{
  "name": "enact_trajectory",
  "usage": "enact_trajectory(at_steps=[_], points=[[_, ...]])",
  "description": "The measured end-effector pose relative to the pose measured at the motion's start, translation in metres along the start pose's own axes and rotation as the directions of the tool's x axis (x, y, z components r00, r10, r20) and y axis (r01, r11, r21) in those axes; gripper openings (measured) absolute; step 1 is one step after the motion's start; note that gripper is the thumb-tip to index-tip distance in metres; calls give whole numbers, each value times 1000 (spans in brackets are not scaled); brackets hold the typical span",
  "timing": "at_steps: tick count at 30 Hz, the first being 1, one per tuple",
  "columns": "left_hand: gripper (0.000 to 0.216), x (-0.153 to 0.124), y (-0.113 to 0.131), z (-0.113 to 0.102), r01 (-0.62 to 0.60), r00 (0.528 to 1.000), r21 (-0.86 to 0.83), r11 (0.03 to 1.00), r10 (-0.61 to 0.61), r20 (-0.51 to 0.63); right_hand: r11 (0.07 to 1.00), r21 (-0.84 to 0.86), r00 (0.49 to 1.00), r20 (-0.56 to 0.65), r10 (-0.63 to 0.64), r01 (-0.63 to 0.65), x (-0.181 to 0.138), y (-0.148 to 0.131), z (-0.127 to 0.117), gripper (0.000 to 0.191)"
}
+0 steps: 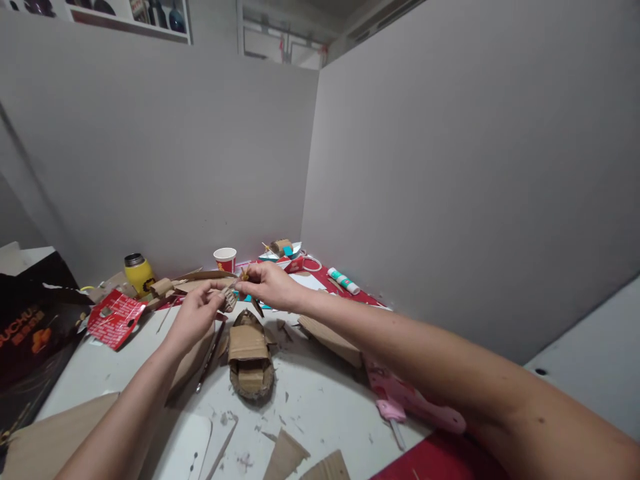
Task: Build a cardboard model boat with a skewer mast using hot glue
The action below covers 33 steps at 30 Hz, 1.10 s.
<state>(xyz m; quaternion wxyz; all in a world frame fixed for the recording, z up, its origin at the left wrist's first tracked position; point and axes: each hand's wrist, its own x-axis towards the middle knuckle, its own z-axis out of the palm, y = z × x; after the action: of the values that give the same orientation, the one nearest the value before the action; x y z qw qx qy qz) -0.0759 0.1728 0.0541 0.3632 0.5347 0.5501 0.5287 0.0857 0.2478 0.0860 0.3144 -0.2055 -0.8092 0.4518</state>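
My left hand [196, 315] and my right hand [267, 285] meet above the table, both pinched on a small brown cardboard piece [230, 299] held between them. A thin stick [245, 273] pokes up from my right fingers. Directly below the hands lies a cardboard model shaped like a sandal [250, 357], flat on the white table [320, 400]. Both forearms reach in from the lower edge.
A yellow flask [138, 272], a red-and-white paper cup [225, 259], a glue stick [344, 281], a red printed carton scrap [115, 317] and a dark bag [30, 333] ring the work area. Cardboard offcuts [285, 453] and a pink tool [400, 400] lie near me. Grey partition walls close in behind and right.
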Motion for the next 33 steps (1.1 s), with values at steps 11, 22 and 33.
enact_trajectory(at_steps=[11, 22, 33], points=[[47, -17, 34, 8, 54, 984, -28, 998, -49, 170, 996, 24, 996, 8, 85, -85, -53, -67, -39, 13], [31, -33, 49, 34, 19, 979, 32, 999, -25, 201, 980, 85, 977, 129, 170, -182, -58, -58, -58, 5], [32, -36, 44, 30, 114, 985, -86, 990, -101, 137, 975, 127, 974, 161, 159, -180, -52, -42, -62, 15]])
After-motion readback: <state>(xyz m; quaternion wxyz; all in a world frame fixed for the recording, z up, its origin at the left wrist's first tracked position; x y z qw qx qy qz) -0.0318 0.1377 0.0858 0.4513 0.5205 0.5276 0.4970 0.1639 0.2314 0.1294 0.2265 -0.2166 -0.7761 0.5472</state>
